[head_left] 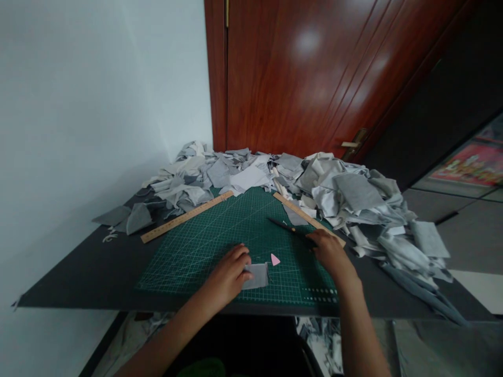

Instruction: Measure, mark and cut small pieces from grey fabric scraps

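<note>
At the front of the green cutting mat (188, 262), my left hand (231, 269) is closed on the left end of a small grey fabric piece (257, 276). Its thumb rests on the cloth and the fingers curl over the upper left corner. My right hand (326, 246) grips the handles of dark scissors (291, 229) near the mat's right side. The blades lie low over the mat and point to the upper left; the fingers hide most of the handles. A pink triangular tailor's chalk (275, 259) lies just above the fabric piece, between both hands.
Wooden rulers lie along the mat's left (188, 215) and right (302, 213) edges. Piles of grey and white fabric scraps (184, 183) cover the table's back and right side (353, 193). A wall and a brown door (291, 78) stand behind the black table (78, 277).
</note>
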The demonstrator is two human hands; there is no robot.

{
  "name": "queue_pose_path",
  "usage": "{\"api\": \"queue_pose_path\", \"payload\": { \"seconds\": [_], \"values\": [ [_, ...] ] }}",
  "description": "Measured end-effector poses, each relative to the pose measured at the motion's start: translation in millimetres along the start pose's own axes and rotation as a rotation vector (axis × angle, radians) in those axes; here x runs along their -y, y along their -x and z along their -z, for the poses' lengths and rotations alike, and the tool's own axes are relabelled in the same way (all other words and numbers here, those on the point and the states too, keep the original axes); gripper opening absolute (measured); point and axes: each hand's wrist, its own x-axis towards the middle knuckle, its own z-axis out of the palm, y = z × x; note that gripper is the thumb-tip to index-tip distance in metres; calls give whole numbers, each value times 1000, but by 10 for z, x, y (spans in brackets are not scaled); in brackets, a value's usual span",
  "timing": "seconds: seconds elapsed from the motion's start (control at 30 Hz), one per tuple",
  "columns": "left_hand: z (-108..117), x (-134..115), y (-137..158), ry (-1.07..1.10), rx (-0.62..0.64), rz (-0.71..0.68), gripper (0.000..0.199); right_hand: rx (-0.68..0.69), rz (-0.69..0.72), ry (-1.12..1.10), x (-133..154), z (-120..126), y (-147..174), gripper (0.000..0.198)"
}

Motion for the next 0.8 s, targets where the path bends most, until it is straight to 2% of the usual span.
{"api": "queue_pose_path", "payload": {
  "seconds": [0.1,0.17,0.2,0.23,0.3,0.47,0.57,0.67,0.73,0.8],
  "values": [
    [125,-18,-165,-117,34,75,12,-77,-36,145,355,-1,92,41],
    [225,19,-349,-218,52,120,9,-9,56,5,637,8,159,32],
    [272,59,-461,-222,76,127,9,69,130,-113,772,12,186,31],
    [314,110,-582,-188,109,159,11,146,180,-218,893,13,209,29],
    [373,237,-833,-104,186,241,14,223,159,-284,1083,-5,242,25],
    [371,506,-1279,30,241,264,20,263,145,-245,1291,-179,261,17],
    [326,581,-1336,162,140,250,16,277,167,-173,1357,-260,243,20],
    [282,639,-1325,353,-4,241,23,242,229,-201,1293,-199,301,27],
    [252,671,-1325,510,-93,247,28,235,225,-388,1049,-97,454,27],
    [218,687,-1340,670,-175,264,32,264,105,-544,595,0,712,20]
  ]
}}
